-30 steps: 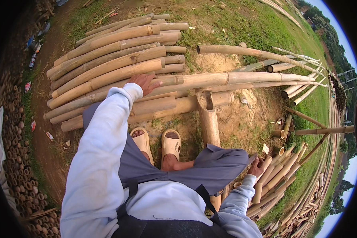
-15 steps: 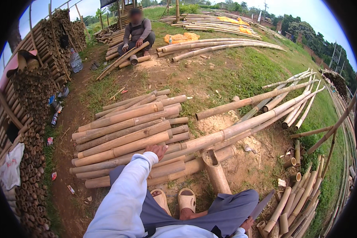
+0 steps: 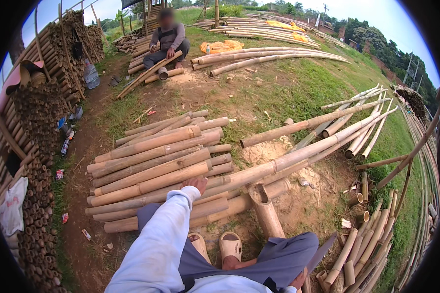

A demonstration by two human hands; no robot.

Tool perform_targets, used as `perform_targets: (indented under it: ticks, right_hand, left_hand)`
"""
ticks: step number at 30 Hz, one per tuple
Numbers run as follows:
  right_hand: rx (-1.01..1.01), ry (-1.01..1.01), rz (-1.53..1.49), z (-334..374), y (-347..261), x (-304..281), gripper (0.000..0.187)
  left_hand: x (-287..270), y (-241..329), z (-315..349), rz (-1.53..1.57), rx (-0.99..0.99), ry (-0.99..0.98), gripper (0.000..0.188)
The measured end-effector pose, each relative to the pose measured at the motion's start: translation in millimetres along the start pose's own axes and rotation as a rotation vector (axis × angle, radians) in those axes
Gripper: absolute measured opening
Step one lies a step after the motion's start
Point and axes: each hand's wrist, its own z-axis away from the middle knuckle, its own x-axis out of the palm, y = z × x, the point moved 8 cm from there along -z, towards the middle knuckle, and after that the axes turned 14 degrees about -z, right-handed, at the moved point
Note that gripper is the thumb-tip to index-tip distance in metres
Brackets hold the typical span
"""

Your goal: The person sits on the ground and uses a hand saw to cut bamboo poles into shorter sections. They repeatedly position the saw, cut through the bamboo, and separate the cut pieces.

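Observation:
My left hand (image 3: 195,183) is wrapped over a long bamboo pole (image 3: 252,172) that lies across the stack and runs out to the right. Beside my right thigh, my right hand (image 3: 299,279) is closed, partly hidden by the trouser leg. From it a flat grey blade, apparently a handsaw (image 3: 322,252), points up and away. Cut bamboo lengths (image 3: 154,167) lie in a pile under and beyond my left hand. Before my right knee a thick bamboo piece with a notched top (image 3: 266,212) slants up, close to the long pole.
A person (image 3: 168,41) sits at the far left among bamboo. Tall stacks of bamboo (image 3: 41,132) line the left edge. Short cut pieces (image 3: 369,246) lie at my right. Long poles (image 3: 371,115) stretch to the right, and pale sawdust (image 3: 264,151) covers the ground ahead.
My right hand has shifted slightly left and up with the blade. My left hand stays on the pole. The far person's one hand has risen a little.

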Motion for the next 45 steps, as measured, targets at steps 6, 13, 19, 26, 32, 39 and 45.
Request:
perform_targets:
  ticks: [6, 13, 19, 26, 32, 39, 45]
  right_hand:
    - [0.017, -0.04, -0.021, -2.2, -1.0, -9.6, 0.055]
    - [0.108, 0.426, -0.125, 20.8, -66.0, -102.8, 0.039]
    - [0.042, 0.725, -0.604, 45.5, -132.0, -174.8, 0.023]
    - [-0.389, 0.456, -0.806, 47.4, -281.5, -208.3, 0.021]
    - [-0.422, 0.008, -1.023, 40.9, -404.8, -155.8, 0.016]
    - [-0.362, -0.376, -1.128, 34.3, -456.1, -46.1, 0.016]
    - [-0.469, -0.386, -1.013, 33.1, -481.2, -0.4, 0.018]
  left_hand:
    - [-14.7, 27.8, 9.4, -0.079, 0.126, 0.006, 0.056]
    - [-8.4, 13.6, 0.4, 0.039, -0.095, -0.134, 0.058]
    - [-20.7, 7.8, 14.6, 0.086, -0.196, -0.166, 0.069]
    - [-8.7, -1.8, 3.2, 0.039, -0.199, -0.188, 0.069]
    - [-17.6, 3.3, 12.1, 0.046, -0.252, -0.182, 0.068]
    - [-14.7, 1.6, 7.9, 0.069, -0.21, -0.073, 0.071]
    - [-29.4, 3.9, 18.6, 0.071, -0.247, -0.062, 0.068]
